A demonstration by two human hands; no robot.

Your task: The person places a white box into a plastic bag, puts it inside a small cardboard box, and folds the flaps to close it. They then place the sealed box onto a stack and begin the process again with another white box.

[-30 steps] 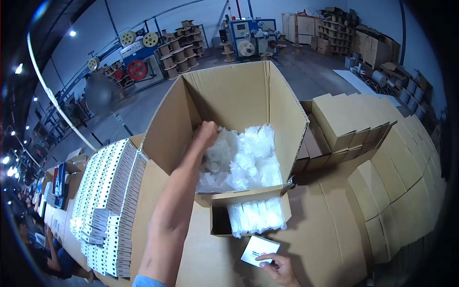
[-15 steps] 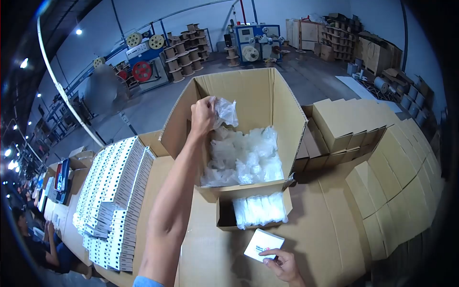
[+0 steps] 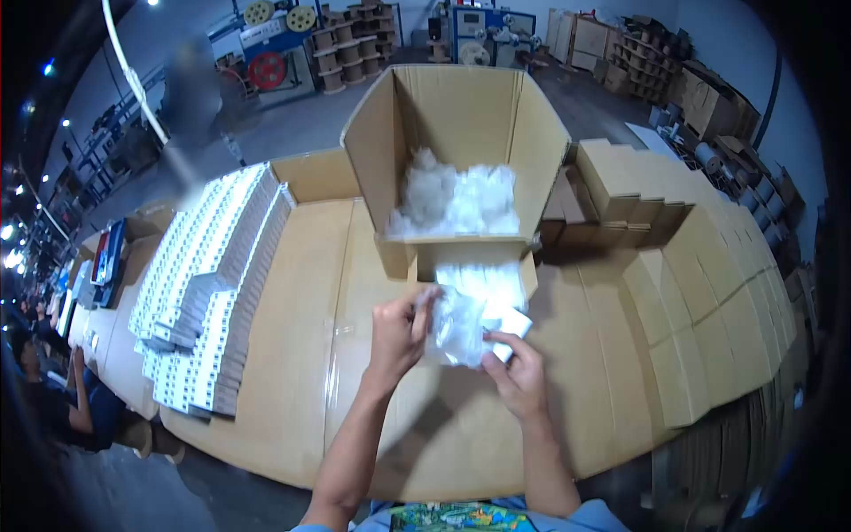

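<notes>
Holding a clear plastic bag (image 3: 456, 326) and a flat white box (image 3: 516, 332) above a tabletop

The bag is grasped at its upper left edge between the thumb and fingers of the left hand (image 3: 401, 332), and its film is spread toward the right. The flat white box is grasped at its near edge by the right hand (image 3: 519, 377), whose thumb and fingertips are brought to the bag's right edge; whether the film is also pinched there cannot be told. The left part of the box is covered by the bag and the fingers.

Both hands are placed just in front of a small open box (image 3: 470, 252), in which white wrapped bundles (image 3: 483, 282) are packed side by side. The top of the bag is seen to overlap the near side of this box, so little room is left ahead of the fingers. Behind it, a large open carton (image 3: 456, 115) is raised on tall walls, and crumpled clear plastic (image 3: 461, 199) is contained inside.

Wider room is offered at the sides by the cardboard-covered tabletop (image 3: 297, 310). The left hand is separated by a broad strip from a stack of white boxes (image 3: 213, 275); the right hand is set well apart from the brown cardboard boxes (image 3: 709, 301) ranged along the right. The tabletop's rounded near edge is crossed by both forearms. At the far left, another person's forearm (image 3: 81, 399) is seen.
</notes>
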